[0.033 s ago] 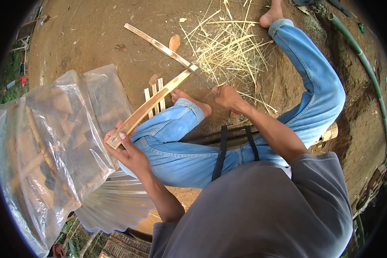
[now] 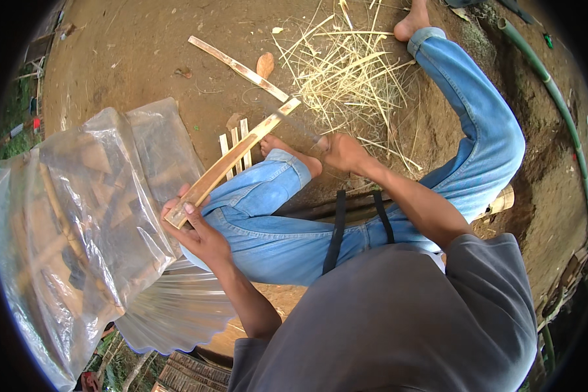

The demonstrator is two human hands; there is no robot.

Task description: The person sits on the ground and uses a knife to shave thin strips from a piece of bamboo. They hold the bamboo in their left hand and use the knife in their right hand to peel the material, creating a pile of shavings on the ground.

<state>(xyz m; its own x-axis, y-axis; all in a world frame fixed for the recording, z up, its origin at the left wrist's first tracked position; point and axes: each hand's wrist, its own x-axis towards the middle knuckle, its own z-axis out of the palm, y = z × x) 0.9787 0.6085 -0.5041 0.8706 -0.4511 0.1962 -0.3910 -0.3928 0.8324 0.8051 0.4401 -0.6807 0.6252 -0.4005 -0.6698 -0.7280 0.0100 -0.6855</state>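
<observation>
Prob shaving step: worker's L hand [image 2: 204, 238] pinches near end of wood strip [image 2: 232, 159] slanting fwd, R hand [image 2: 345, 153] fingers wrapped on knife [image 2: 319, 140] by far end; next stroke likely needs steady angle.

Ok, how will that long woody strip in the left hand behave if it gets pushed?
The strip is probably fairly stiff but a little springy, being long, narrow and woody. It looks light for its length: only the left hand grips it, near one end. Its flat face suggests it would slide or pivot rather than roll.
</observation>
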